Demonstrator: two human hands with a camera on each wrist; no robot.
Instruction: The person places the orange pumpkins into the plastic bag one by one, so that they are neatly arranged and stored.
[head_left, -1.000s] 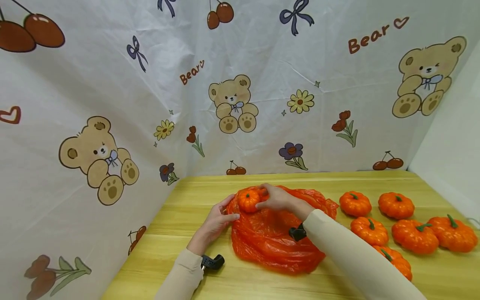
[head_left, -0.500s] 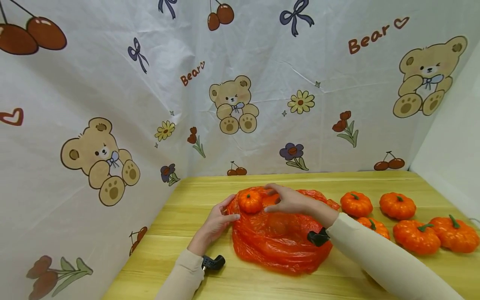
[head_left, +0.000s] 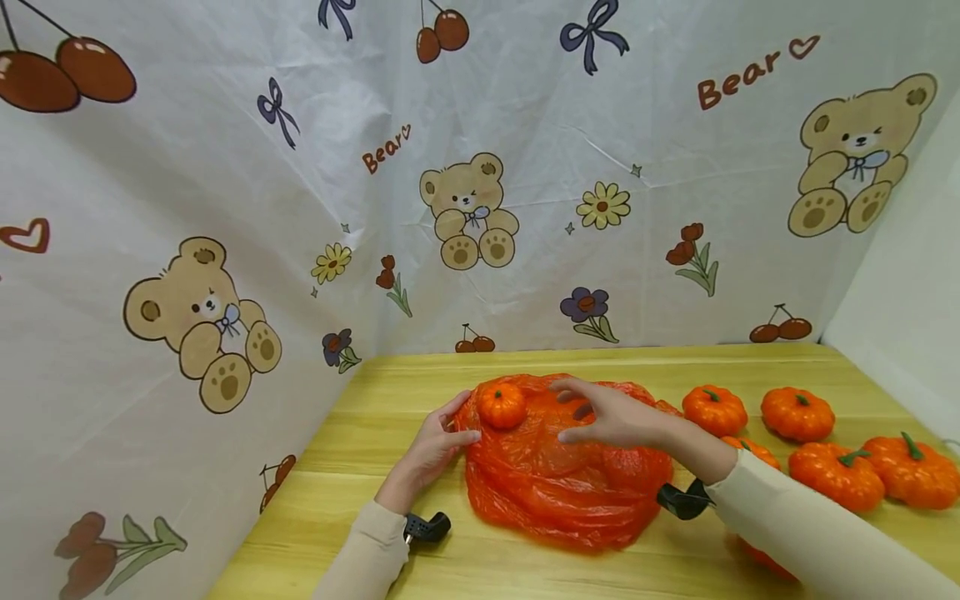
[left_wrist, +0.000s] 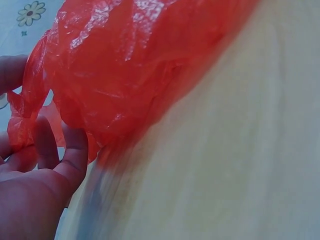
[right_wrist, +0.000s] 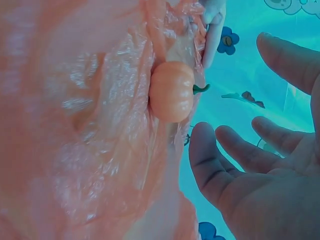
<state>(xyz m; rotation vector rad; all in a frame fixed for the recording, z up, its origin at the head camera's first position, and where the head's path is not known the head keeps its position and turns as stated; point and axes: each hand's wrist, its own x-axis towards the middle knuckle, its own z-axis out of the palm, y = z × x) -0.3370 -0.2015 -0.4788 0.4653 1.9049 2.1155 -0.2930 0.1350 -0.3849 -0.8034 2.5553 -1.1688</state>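
Note:
A crinkled red plastic bag (head_left: 555, 500) lies on the table. At its left end a small orange toy pumpkin (head_left: 502, 405) with a green stem (right_wrist: 201, 89) nestles against the plastic. My left hand (head_left: 433, 446) holds the bag's left edge, thumb in front and fingers behind; the left wrist view has red film (left_wrist: 22, 132) running between the fingers. Over the bag's right half hovers my right hand (head_left: 615, 417), fingers spread and loosely bent, nothing in its grasp. Rounded bulges show through the film beneath it.
Several larger orange toy pumpkins (head_left: 836, 475) stand at the table's right side, some partly covered by my right sleeve (head_left: 810, 525). A printed white sheet (head_left: 525, 317) hangs behind and to the left of the wooden table (head_left: 300, 533). Black wrist cameras (head_left: 426, 527) stick out below both hands.
My right hand has drawn away from the small pumpkin, moving right with its fingers spread. The small pumpkin stays on the bag, whose right side now bulges wider. The left hand keeps its place.

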